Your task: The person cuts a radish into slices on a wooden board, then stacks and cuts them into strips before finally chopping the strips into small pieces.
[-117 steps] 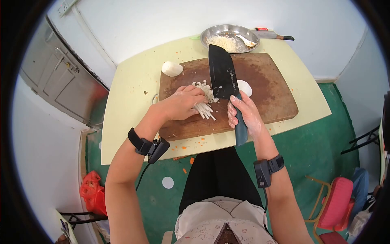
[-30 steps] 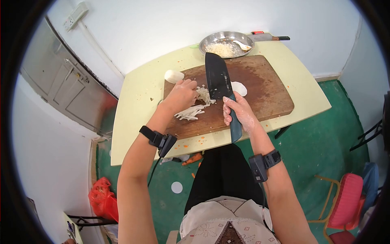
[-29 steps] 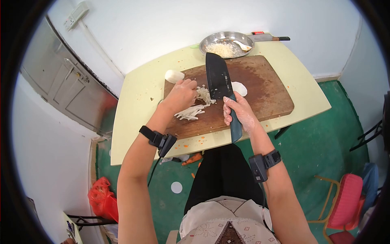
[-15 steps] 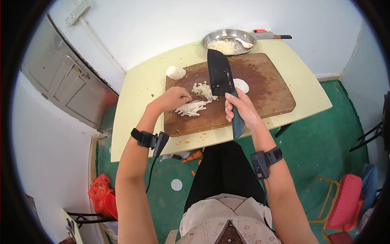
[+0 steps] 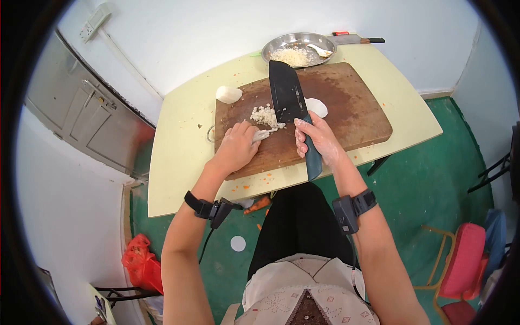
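My right hand (image 5: 318,138) is wrapped round the dark handle of a black-bladed cleaver (image 5: 287,92), its blade pointing away from me over the cutting board (image 5: 346,108). My left hand (image 5: 237,147) is closed over a bundle of white radish strips (image 5: 261,135), with their ends sticking out toward the blade. Most of the strips are hidden under the fingers. Just beyond them lies a small heap of diced white radish (image 5: 263,115). A flat white slice (image 5: 316,107) rests to the right of the cleaver, and a larger white radish piece (image 5: 229,95) sits at the board's far left corner.
Behind the board stands a metal pan (image 5: 299,38) with chopped white bits and a white spoon (image 5: 319,51). A second knife (image 5: 352,39) lies beside it. Orange scraps dot the pale table (image 5: 181,146). A pink chair (image 5: 463,260) stands on the floor at right.
My left hand has moved from the left of the loose strips to over them, gathering them under its fingers. The cleaver stays in my right hand, nearly unmoved. The view has shifted slightly.
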Demonstrator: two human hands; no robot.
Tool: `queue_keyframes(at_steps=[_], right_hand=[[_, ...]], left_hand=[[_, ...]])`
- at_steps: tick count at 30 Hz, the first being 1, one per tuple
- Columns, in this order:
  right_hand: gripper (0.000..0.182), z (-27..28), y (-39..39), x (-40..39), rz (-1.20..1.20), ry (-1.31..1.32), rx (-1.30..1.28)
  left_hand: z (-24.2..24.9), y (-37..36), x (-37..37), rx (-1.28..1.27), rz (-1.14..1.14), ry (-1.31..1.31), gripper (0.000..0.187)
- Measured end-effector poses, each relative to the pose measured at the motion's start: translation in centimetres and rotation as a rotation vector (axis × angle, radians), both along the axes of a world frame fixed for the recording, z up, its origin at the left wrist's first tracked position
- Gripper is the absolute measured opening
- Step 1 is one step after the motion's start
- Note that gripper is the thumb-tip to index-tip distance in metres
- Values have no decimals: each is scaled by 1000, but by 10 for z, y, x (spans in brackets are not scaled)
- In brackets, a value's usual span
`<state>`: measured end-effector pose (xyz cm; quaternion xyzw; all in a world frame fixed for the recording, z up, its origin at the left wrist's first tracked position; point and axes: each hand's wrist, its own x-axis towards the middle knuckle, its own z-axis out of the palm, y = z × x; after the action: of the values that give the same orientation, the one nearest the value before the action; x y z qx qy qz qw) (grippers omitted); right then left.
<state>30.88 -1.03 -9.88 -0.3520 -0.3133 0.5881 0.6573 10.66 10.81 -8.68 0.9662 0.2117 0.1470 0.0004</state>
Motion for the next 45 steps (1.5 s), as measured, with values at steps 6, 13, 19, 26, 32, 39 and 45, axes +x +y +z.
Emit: queue_keyframes(at_steps=[6, 13, 19, 26, 32, 39, 45], right_hand=[[18, -2, 1, -1, 3, 22, 7], [18, 1, 0, -1, 3, 17, -1], [18, -2, 3, -2, -12, -20, 10], [15, 10, 7, -11, -1, -283, -60], [27, 50, -12, -28, -42, -1063, -153], [28, 46, -24, -35, -66, -1458, -169], [25, 50, -33, -30, -58, -1435, -190]], left_hand=[[-10, 2, 8, 73, 76, -75, 18], [-14, -2, -1, 92, 201, -79, 15], [-22, -3, -1, 120, 280, -170, 24], [-24, -9, -8, -68, 273, -483, 48], [-26, -12, -9, 52, 296, -488, 47], [-23, -13, -11, -144, 295, -504, 43], [-27, -6, -12, -141, 259, -528, 38]])
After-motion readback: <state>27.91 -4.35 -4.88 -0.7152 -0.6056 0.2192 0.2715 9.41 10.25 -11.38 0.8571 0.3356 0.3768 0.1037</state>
